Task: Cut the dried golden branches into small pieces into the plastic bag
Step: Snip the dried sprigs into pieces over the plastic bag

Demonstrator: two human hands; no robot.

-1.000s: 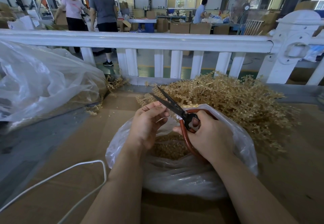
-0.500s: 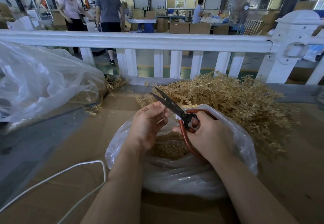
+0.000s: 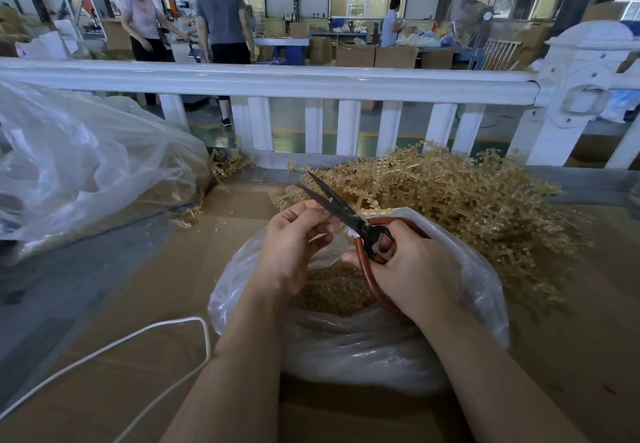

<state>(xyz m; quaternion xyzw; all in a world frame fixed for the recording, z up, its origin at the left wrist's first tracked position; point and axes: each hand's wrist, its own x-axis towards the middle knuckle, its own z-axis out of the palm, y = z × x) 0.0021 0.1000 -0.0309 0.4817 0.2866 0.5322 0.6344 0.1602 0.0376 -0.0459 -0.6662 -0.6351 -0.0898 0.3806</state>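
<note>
A clear plastic bag (image 3: 349, 349) lies open on the cardboard in front of me, with small golden cut pieces (image 3: 332, 292) inside. Over its mouth my right hand (image 3: 412, 269) grips red-handled scissors (image 3: 349, 221), blades parted and pointing up-left. My left hand (image 3: 294, 241) is curled right beside the blades, fingertips pinching a small bit of golden branch that is mostly hidden. A big heap of dried golden branches (image 3: 450, 200) lies behind the bag.
A large crumpled plastic bag (image 3: 86, 165) fills the left side. A white cord (image 3: 145, 342) loops over the cardboard at lower left. A white railing (image 3: 277, 82) runs across behind the heap. Beyond it, people stand among cardboard boxes.
The scissor blades stay parted and both hands hold nearly the same place over the bag. The people behind the railing have walked to the right.
</note>
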